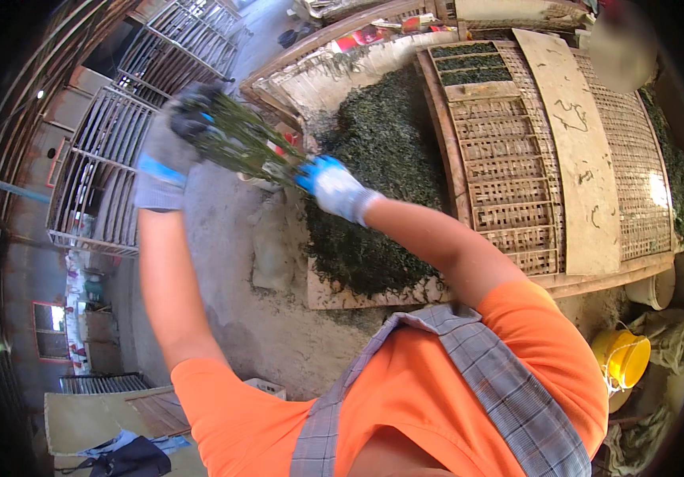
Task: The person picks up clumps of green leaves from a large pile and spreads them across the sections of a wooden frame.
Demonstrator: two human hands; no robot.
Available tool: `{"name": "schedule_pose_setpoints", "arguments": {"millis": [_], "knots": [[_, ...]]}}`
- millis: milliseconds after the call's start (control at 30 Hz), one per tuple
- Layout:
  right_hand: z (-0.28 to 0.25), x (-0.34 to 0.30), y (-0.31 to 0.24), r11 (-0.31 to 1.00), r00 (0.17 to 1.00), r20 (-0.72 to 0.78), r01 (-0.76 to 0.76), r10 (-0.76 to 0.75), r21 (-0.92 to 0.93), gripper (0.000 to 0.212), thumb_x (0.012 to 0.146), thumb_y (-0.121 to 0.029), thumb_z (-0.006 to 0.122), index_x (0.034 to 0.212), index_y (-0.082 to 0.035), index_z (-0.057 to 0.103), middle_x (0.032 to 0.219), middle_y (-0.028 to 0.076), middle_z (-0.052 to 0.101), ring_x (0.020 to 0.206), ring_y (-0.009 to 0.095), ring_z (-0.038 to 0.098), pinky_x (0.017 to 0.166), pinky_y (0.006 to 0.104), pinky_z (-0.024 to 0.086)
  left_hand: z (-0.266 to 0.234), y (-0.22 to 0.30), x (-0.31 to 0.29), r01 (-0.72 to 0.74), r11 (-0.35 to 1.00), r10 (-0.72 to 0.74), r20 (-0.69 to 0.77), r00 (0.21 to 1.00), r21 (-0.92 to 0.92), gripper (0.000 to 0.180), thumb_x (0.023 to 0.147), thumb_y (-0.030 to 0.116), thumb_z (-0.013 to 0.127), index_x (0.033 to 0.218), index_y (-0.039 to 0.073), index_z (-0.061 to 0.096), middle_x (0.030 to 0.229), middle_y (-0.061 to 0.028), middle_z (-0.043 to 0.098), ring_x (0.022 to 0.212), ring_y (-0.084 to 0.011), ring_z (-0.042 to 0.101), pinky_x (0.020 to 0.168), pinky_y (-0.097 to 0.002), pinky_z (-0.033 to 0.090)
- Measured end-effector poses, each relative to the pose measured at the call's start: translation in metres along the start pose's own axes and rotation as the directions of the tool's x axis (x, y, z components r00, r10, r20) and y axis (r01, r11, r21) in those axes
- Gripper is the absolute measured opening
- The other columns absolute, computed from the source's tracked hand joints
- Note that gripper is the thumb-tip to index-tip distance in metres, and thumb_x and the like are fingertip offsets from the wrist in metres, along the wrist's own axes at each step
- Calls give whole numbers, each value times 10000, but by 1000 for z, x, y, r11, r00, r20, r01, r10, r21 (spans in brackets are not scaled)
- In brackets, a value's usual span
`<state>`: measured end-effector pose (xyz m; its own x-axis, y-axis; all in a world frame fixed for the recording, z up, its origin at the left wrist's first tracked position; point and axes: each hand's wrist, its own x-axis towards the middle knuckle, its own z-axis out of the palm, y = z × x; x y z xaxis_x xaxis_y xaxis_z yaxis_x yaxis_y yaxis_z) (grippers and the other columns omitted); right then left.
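Observation:
A bundle of long, thin dark-green strands [246, 141], like seaweed, is stretched between my two gloved hands, blurred by motion. My left hand [173, 139], in a grey glove with a blue band and dark fingers, is closed round the upper left end. My right hand [335, 188], in a white glove with blue fingertips, grips the lower right end. Both arms reach forward, the left one farther out. Below and right of the strands lies a big heap of dark-green shredded strands [385, 135], which neither hand touches.
Right of the heap stands a woven slatted rack [505, 187] with a pale board [576, 151] across it. Metal barred racks [97, 159] line the left. A yellow bucket [626, 359] stands at lower right. Dark cloth [137, 459] lies at lower left.

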<state>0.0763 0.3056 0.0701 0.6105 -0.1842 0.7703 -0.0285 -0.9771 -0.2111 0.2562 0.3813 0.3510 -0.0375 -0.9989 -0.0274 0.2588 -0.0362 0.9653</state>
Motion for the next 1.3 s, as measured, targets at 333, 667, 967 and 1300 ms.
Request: {"name": "schedule_pose_setpoints", "arguments": {"millis": [333,667,967,1300], "knots": [[1,-105,76,981,272,956,-184,109,-59,205,690,-144,608,813,-102,766,757,147,701,683,303,674,631,446,548,23,48,-24,-148,934,199,-131,971,324,423,963,159,374,1321,4,535,1156,-114,656,883,-154,665,767,-244,540],[40,60,28,944,953,215,-256,211,207,327,891,-188,567,1202,-87,577,785,71,670,701,282,643,722,394,543,41,-27,-35,-20,1000,21,-148,989,12,359,1003,171,434,1335,68,527,844,12,586,509,-16,401,416,-166,336],[21,-61,40,886,664,691,-458,286,74,255,834,-173,526,952,-51,716,917,190,707,858,366,688,772,430,551,-37,-41,-140,-348,928,306,-262,915,-131,467,941,215,494,1330,-44,504,987,-57,643,674,-94,546,575,-223,466],[-83,21,-52,899,896,444,-198,4,391,512,811,-191,669,1276,-17,549,1210,235,620,1094,339,631,913,397,530,-25,-254,-54,-253,800,42,-369,928,-545,238,996,253,532,1072,47,625,977,-83,682,940,-223,653,877,-389,541]]}}
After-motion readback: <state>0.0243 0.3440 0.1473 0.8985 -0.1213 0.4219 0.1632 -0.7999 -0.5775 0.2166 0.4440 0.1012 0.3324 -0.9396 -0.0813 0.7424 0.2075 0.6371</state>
